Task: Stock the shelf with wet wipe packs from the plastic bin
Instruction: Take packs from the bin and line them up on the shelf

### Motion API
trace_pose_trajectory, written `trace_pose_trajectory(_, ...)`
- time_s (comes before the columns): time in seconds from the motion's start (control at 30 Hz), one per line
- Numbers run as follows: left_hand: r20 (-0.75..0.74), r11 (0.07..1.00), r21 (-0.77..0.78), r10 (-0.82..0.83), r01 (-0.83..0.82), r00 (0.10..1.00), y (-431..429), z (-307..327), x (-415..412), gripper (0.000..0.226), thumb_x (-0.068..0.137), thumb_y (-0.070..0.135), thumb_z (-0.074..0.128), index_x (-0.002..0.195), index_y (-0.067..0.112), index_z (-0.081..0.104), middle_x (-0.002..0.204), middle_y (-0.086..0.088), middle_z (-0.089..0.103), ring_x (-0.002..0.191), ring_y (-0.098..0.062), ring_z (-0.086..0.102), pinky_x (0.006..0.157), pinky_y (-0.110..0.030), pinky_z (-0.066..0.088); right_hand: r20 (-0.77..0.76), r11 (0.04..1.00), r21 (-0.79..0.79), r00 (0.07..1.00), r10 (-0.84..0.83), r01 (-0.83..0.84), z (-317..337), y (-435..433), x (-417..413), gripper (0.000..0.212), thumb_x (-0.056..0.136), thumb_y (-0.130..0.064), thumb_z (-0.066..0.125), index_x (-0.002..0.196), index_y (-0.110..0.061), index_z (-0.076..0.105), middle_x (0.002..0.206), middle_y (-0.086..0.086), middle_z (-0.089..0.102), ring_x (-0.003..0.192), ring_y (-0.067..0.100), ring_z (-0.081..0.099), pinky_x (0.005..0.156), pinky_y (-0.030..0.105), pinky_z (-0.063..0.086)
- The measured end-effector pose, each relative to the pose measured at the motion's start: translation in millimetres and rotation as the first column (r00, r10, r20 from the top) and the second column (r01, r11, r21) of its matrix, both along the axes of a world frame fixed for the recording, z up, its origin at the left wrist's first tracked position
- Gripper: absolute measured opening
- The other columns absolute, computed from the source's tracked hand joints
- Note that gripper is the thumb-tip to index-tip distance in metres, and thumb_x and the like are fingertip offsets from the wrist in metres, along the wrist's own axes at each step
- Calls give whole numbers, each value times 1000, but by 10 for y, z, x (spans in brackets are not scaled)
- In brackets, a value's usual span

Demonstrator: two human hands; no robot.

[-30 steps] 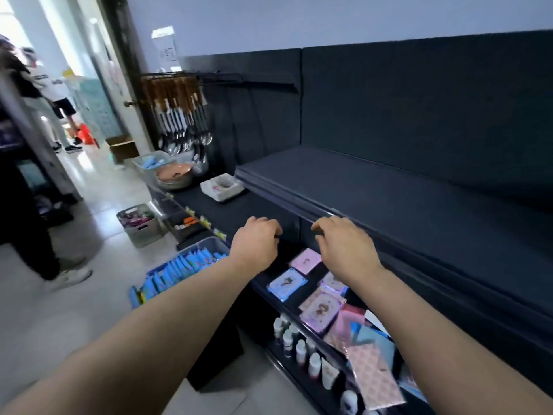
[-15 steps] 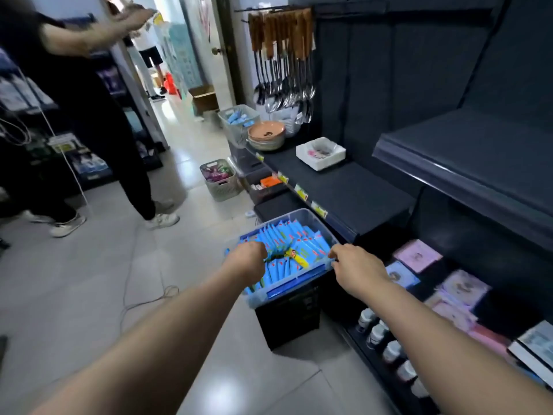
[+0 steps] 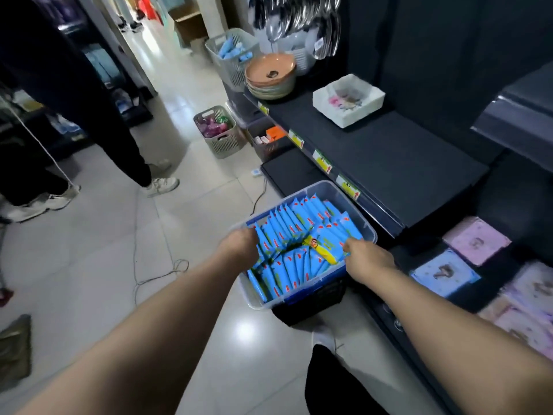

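Left hand (image 3: 239, 247) and right hand (image 3: 366, 259) reach into clear plastic bin (image 3: 369, 232), fingers among upright blue wet wipe packs (image 3: 299, 235); grip unclear. Bin sits just beside the dark shelf (image 3: 389, 154), on a black crate (image 3: 311, 304).

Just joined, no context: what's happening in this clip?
A person is restocking. Both hands, left hand and right hand, are in a clear plastic bin packed with blue wet wipe packs, reaching among them. No pack is lifted out yet. The dark shelf beside the bin is mostly bare.
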State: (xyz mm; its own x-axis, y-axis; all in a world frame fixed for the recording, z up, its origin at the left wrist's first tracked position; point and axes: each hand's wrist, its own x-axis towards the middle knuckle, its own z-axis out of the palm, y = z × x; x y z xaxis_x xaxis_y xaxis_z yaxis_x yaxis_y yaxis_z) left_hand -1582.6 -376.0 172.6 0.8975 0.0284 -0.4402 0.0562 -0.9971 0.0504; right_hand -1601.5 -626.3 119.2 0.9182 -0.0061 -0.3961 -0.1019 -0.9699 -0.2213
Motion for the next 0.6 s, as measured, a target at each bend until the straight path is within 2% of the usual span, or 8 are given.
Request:
trace_pose_trajectory(0.13, -33, 996, -7, -93, 93, 995, -167, -252, 586, 34, 91, 12, 47, 122, 18, 57, 126, -6, 59, 114, -28, 56, 90, -34, 47, -78, 996, 28, 994, -80, 82, -316, -31, 418, 34, 91, -16, 46, 123, -21, 53, 127, 6, 58, 114, 27, 57, 88, 34, 47)
trace_pose_trajectory(0.33, -212, 977, -30, -214, 213, 953, -356, -673, 1033, 37, 95, 10, 44, 131, 15, 51, 133, -7, 53, 118, -28, 52, 89, -36, 46, -136, 986, 18, 978, -160, 163, -748, -36, 707, 34, 91, -15, 48, 124, -19, 51, 126, 7, 58, 120, 29, 51, 92, 36, 45)
trace_pose_trajectory(0.47, -270, 971, -72, -238, 227, 933, -402, -896, 1216, 33, 97, 11, 43, 129, 15, 51, 127, -8, 56, 113, -28, 54, 82, -36, 48, -176, 984, -20, 968, -180, 179, -1059, -6, 827, 37, 90, -17, 54, 126, -15, 48, 127, 8, 56, 123, 30, 45, 94, 38, 43)
trace_pose_trajectory(0.6, -282, 971, -161, -216, 176, 935, -396, -1107, 1360, 37, 97, 14, 44, 131, 25, 51, 132, -2, 55, 111, -23, 57, 83, -35, 52, -168, 969, -60, 955, -244, 238, -1291, 61, 920, 38, 88, -24, 59, 124, -17, 48, 128, 5, 55, 127, 26, 42, 93, 37, 41)
